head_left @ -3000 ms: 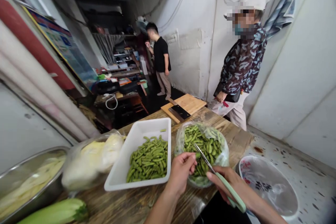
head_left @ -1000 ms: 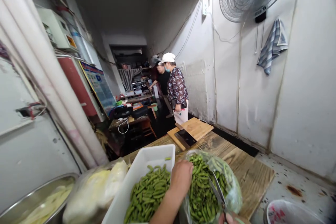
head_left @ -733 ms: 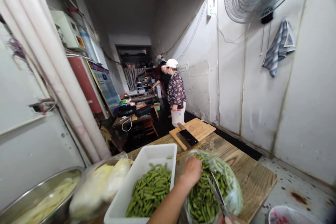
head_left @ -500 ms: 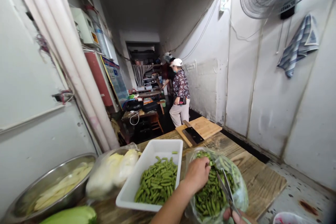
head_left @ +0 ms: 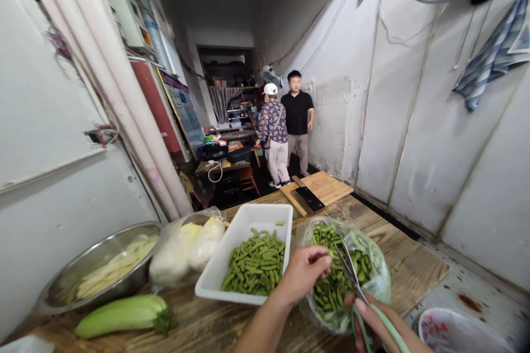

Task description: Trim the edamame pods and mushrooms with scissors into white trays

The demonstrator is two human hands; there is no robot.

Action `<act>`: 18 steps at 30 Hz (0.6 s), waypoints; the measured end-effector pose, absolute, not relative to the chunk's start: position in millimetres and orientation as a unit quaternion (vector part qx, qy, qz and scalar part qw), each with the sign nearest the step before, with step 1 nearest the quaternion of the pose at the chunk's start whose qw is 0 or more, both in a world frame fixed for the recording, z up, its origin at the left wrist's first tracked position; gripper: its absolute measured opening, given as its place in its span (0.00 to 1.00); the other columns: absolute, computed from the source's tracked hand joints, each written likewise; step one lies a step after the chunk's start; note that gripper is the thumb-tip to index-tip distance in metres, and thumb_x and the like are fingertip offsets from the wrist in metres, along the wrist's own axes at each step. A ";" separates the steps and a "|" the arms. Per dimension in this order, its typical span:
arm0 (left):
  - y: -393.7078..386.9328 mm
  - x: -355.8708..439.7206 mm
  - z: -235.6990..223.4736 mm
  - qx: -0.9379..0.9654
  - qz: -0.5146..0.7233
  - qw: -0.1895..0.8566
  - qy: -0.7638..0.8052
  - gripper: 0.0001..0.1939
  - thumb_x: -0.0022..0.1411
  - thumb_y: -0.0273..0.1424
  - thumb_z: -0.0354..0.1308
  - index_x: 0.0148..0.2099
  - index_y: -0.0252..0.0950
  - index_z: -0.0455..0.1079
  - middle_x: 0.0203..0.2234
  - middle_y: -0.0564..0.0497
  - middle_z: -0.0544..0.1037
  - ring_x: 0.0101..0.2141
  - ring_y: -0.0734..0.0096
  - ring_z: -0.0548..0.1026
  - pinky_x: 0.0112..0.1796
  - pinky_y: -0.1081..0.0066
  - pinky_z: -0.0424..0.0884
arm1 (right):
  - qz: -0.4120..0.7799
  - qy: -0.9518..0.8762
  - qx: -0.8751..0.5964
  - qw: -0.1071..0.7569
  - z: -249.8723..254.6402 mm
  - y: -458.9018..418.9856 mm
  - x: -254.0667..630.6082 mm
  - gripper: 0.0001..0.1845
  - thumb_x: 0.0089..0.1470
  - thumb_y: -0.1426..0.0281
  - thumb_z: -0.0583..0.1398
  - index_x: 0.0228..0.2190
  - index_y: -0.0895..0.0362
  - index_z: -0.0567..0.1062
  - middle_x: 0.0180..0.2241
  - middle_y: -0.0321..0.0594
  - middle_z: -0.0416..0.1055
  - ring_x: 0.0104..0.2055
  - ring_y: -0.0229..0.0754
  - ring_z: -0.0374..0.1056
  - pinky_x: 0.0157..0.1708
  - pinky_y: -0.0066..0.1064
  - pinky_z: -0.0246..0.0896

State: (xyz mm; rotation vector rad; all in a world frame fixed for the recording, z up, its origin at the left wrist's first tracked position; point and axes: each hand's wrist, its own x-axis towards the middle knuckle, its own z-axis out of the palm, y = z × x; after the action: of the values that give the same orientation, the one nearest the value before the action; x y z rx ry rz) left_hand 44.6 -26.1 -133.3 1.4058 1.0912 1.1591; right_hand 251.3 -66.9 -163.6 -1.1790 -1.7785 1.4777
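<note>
My left hand (head_left: 308, 269) is closed in a pinch over a clear plastic bag (head_left: 383, 287) of green edamame pods (head_left: 331, 289). A sliver of green shows at its fingertips, seemingly one pod, mostly hidden by the fingers. In my right hand (head_left: 372, 314) is a pair of scissors (head_left: 350, 269) with pale green handles. Their blades point up and left, slightly parted, close to the left fingertips. Left of the bag, a white plastic tub (head_left: 242, 215) holds more pods (head_left: 254, 262).
A cleaver (head_left: 307, 198) lies on a wooden cutting board (head_left: 331, 190) at the table's far end. To the left are a bag of pale vegetables (head_left: 188, 248), a metal bowl (head_left: 52, 287) of pale slices and a green squash (head_left: 122, 314). Two people stand beyond; a bucket (head_left: 455, 331) is lower right.
My view has tilted down and shifted a little. My left hand has drawn back slightly from the pods, still pinched. Farther off, one person has turned away and another has come into clear sight.
</note>
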 end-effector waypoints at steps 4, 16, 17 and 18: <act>-32.0 41.5 -128.5 0.555 0.481 0.485 0.475 0.22 0.57 0.43 0.62 0.45 0.29 0.78 0.25 0.50 0.77 0.25 0.71 0.70 0.32 0.69 0.68 | 0.511 -0.689 -0.463 0.222 -139.3 -67.5 251.3 0.35 0.58 0.38 0.50 0.39 0.58 0.70 0.20 0.36 0.70 0.22 0.40 0.67 0.24 0.28 0.62; -33.9 35.8 -129.6 0.594 0.446 0.423 0.519 0.19 0.58 0.40 0.62 0.45 0.32 0.81 0.42 0.44 0.84 0.42 0.58 0.80 0.48 0.63 0.72 | 0.372 -0.788 -0.450 0.196 -105.7 -64.5 256.3 0.25 0.61 0.49 0.57 0.34 0.59 0.75 0.31 0.39 0.73 0.32 0.41 0.68 0.32 0.28 0.61; -33.9 35.7 -128.9 0.601 0.441 0.421 0.517 0.18 0.58 0.40 0.62 0.45 0.33 0.81 0.42 0.44 0.84 0.42 0.58 0.80 0.48 0.63 0.73 | 0.363 -0.791 -0.452 0.196 -105.5 -63.7 256.5 0.25 0.61 0.49 0.57 0.35 0.59 0.75 0.31 0.39 0.73 0.33 0.41 0.68 0.33 0.28 0.61; -33.8 35.5 -128.0 0.608 0.435 0.420 0.513 0.18 0.58 0.40 0.61 0.44 0.33 0.81 0.42 0.44 0.84 0.41 0.58 0.80 0.47 0.63 0.73 | 0.355 -0.793 -0.455 0.194 -105.3 -63.0 256.9 0.24 0.61 0.49 0.58 0.35 0.59 0.76 0.31 0.39 0.72 0.33 0.42 0.67 0.33 0.28 0.60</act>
State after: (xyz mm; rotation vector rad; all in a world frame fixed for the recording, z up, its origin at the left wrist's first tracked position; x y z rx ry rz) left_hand 35.5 -33.8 -128.0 1.5248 1.2866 1.0911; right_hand 256.9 -63.0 -105.3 -1.2746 -2.2248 0.9952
